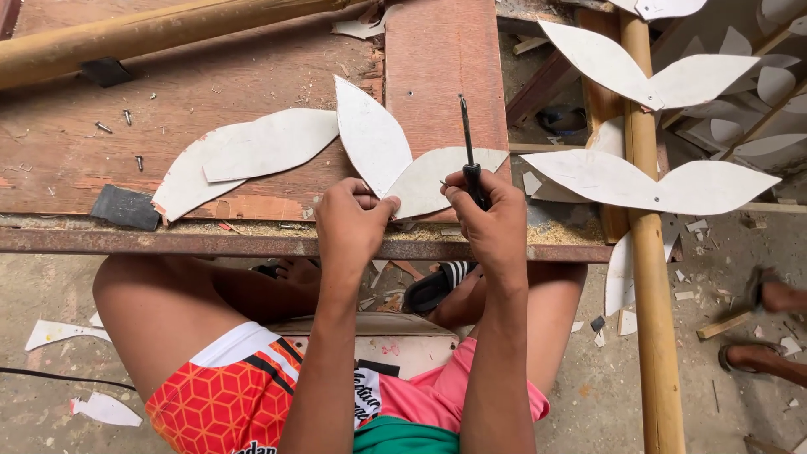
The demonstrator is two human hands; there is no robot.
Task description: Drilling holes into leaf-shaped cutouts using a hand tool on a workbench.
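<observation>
My left hand (349,220) pinches the lower end of a white leaf-shaped cutout (370,134) at the front edge of a worn wooden board (210,92). A second white leaf cutout (437,172) overlaps it at the base, fanning out to the right. My right hand (487,217) grips a black-handled tool (467,139) with its thin shaft pointing away from me, and holds a small nail at the joint of the two leaves. Two more white leaf pieces (244,155) lie overlapped to the left on the board.
A bamboo pole (649,277) with pairs of white leaves (651,181) fixed to it stands at the right. Another bamboo pole (126,38) lies across the board's far left. Loose screws (105,128) and a dark block (124,207) sit on the board. Another person's sandalled feet (769,328) are at the right.
</observation>
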